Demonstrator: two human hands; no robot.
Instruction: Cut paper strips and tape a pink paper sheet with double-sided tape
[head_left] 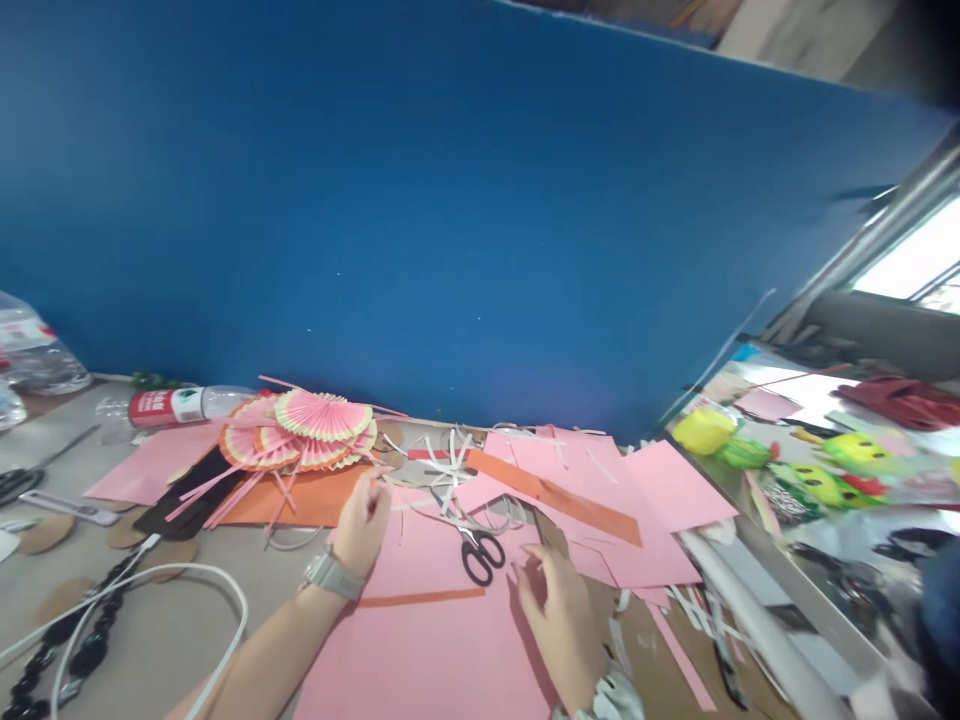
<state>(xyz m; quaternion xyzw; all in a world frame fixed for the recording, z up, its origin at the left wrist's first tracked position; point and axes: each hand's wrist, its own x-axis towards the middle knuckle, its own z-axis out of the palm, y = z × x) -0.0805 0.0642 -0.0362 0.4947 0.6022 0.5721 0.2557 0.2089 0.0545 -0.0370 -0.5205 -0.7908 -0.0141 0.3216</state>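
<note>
My left hand [364, 528], with a pale watch on its wrist, rests at the upper left edge of a pink paper sheet [427, 660]. Its fingers are curled in, and whatever they hold is hidden. My right hand [559, 615] is over the right side of that sheet. Thumb and forefinger are bent close together; anything between them is too small to name. Black-handled scissors [482, 556] lie on pink paper between my hands, nearer the right. A thin orange strip [421, 598] lies across the sheet. Pleated pink paper fans [322, 418] are heaped beyond my left hand.
More pink sheets [645, 500] and a wide orange strip [559, 495] lie at the right. White paper scraps [450, 460] are strewn near the blue partition [450, 220]. At left are a bottle [176, 405], a black phone [184, 495], a white cable [225, 575] and a cutter [69, 507].
</note>
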